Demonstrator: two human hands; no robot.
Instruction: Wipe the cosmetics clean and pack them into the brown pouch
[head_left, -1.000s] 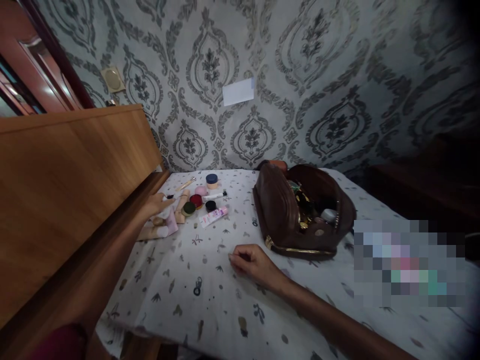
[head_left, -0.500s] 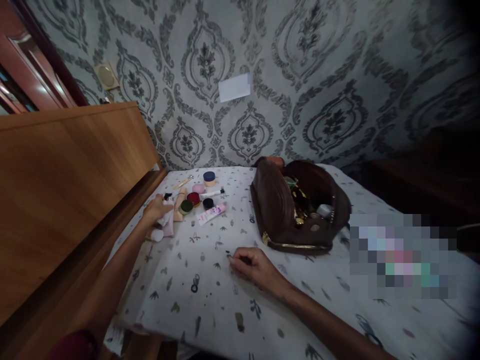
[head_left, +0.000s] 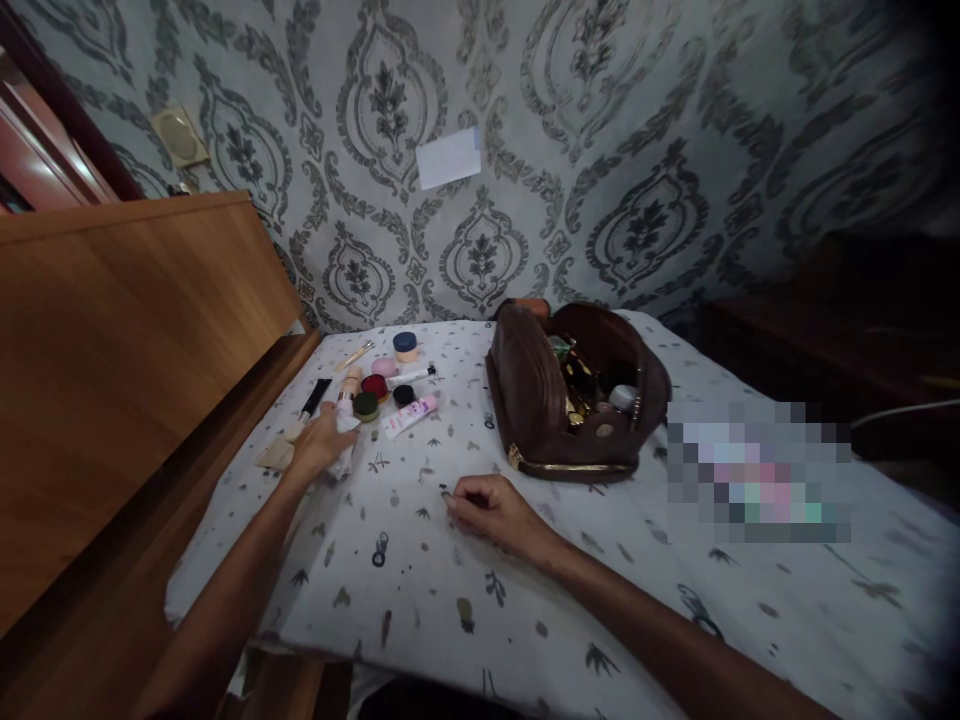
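My left hand [head_left: 321, 442] is at the left of the cloth, among cosmetics, fingers closed over a pale tube [head_left: 343, 464] mostly hidden beneath them. Close by lie a black tube [head_left: 316, 398], a beige flat item [head_left: 276, 456], a green-lidded jar [head_left: 366, 406], a red-lidded jar [head_left: 374, 388] and a pink-and-white tube [head_left: 410, 416]. My right hand [head_left: 495, 512] rests on the cloth nearer the middle, its fingers curled and pinched. A small dark speck shows at its fingertips; I cannot tell whether that is an object or cloth print.
An open brown cosmetic bag [head_left: 536, 400] with several items inside stands right of centre. Behind the jars are a blue-lidded jar [head_left: 405, 346], a pink sponge-like item [head_left: 384, 367] and a brush [head_left: 355, 355]. A wooden panel [head_left: 150, 360] borders the left; a patterned wall rises behind.
My left hand has shifted right and toward me with the pale tube, uncovering the black tube and the beige item. My right hand stays in place. The view has turned slightly.
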